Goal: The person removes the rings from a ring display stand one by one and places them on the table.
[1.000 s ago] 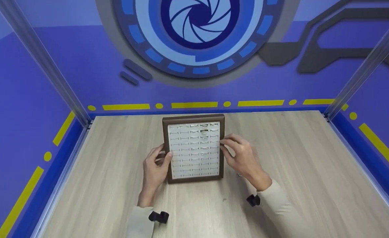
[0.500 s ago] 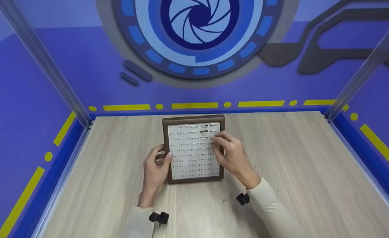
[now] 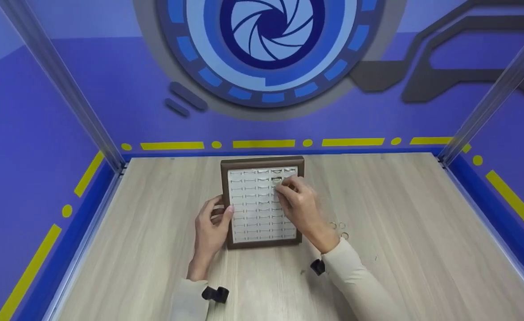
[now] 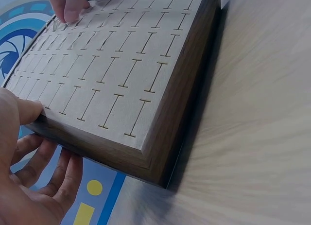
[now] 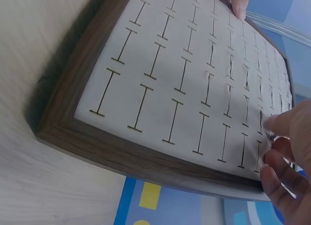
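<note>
A ring display tray (image 3: 264,244) stands tilted up on the table, with a brown wood-grain frame and a white slotted pad (image 5: 146,64). My left hand (image 3: 210,227) grips its left edge, thumb on the front and fingers behind. In the upper right part of the pad, the fingertips of my right hand (image 3: 304,207) pinch a small ring at a slot; the fingers mostly hide it. Several rings sit in the slots of the upper right columns, among them a gold-toned ring (image 3: 276,180). Lower slots show as bare cuts in the right wrist view.
Loose rings (image 3: 344,235) lie on the wooden table (image 3: 400,214) to the right of the tray, beside my right wrist. Blue printed walls (image 3: 110,107) with yellow marks close off the back and both sides. A tiny dark speck (image 3: 302,272) is on the table.
My right hand has moved left from the tray's right edge onto the pad's upper right slots, uncovering the loose rings on the table. The left hand keeps its grip on the tray.
</note>
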Tool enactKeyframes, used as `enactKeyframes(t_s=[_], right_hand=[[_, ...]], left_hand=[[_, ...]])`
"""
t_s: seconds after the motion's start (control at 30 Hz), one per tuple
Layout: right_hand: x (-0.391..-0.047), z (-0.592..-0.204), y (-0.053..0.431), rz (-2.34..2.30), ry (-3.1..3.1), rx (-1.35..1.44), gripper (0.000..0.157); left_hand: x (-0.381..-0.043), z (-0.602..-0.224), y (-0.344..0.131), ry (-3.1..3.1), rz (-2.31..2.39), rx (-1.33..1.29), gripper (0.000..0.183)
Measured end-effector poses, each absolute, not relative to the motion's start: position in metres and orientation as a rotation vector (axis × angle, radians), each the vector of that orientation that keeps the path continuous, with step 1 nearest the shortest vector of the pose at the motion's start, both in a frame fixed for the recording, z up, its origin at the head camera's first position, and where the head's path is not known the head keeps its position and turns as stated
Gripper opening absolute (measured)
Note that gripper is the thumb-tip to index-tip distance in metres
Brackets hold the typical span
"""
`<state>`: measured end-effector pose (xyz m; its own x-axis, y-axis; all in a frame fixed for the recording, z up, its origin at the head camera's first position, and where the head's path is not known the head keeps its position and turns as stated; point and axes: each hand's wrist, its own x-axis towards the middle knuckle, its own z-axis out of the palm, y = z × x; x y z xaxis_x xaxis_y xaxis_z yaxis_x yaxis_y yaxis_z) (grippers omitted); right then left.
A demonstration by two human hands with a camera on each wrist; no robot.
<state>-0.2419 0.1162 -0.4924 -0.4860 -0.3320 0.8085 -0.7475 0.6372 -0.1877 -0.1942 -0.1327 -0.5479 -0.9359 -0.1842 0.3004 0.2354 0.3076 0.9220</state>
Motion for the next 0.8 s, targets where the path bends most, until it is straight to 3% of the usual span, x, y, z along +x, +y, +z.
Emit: enactKeyframes(t_s=[0.8], right_hand=[[-0.2367,-0.4872,0.1120,0.638,-2.145,0.816,0.011]], left_hand=[[-0.1932,-0.5495,-0.1308,-2.244,-1.646,-0.001,0.040]])
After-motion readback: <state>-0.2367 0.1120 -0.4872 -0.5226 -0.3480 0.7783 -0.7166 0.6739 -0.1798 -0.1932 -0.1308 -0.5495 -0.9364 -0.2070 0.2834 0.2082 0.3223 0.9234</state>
